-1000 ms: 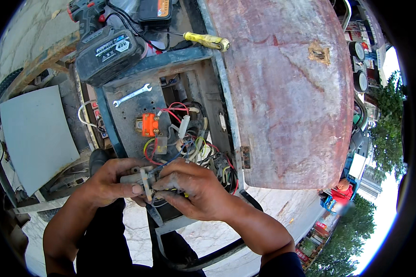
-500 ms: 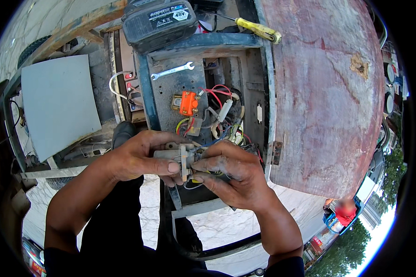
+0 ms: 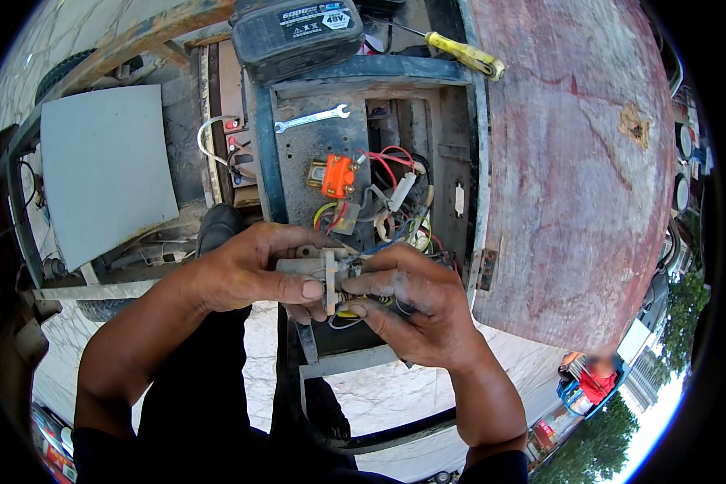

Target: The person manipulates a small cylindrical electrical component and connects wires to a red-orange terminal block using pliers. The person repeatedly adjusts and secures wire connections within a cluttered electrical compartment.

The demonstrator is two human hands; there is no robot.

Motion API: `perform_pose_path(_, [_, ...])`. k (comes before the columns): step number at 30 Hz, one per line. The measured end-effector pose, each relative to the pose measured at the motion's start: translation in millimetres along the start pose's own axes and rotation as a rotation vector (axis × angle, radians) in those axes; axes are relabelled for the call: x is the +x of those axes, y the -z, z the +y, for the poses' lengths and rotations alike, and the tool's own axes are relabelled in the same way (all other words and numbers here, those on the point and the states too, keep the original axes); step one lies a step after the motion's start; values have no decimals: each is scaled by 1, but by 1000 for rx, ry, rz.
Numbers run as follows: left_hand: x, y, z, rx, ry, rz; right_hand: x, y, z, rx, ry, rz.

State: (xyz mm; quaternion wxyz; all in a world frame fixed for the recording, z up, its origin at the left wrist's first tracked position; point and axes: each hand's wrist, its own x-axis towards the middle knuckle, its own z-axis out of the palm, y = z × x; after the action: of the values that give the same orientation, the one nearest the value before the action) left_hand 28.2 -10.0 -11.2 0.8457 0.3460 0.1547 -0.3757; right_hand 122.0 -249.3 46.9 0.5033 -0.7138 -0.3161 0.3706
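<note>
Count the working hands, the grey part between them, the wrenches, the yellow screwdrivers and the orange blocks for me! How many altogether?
Hands (left hand, right hand): 2
Grey part between them: 1
Wrench: 1
Yellow screwdriver: 1
Orange block: 1
Total: 6

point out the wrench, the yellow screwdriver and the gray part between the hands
wrench (image 3: 312, 119), head view: middle of shaft
yellow screwdriver (image 3: 464, 55), head view: handle
gray part (image 3: 330, 282), head view: its flat plate
</note>
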Motion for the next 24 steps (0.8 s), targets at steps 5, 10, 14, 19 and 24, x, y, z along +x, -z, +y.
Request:
perform_pose_path(5, [1,0,-5,-32,14,-1,-2,-2,4,-22,27,-12])
perform_pose_path(10, [1,1,-7,-41,-2,-12,-2,-5,-1,44,-60,24])
perform_pose_path(14, [1,2,-5,-37,-6,-8,0,-2,-2,3,-18,-1])
perform_pose_path(19, [-1,1,-4,-31,3,-1,-2,-3,6,-67,77,-17])
perform_pose_path(24, [0,3,-9,-46,-5,-20,-1,-6,3,-2,-9,-11])
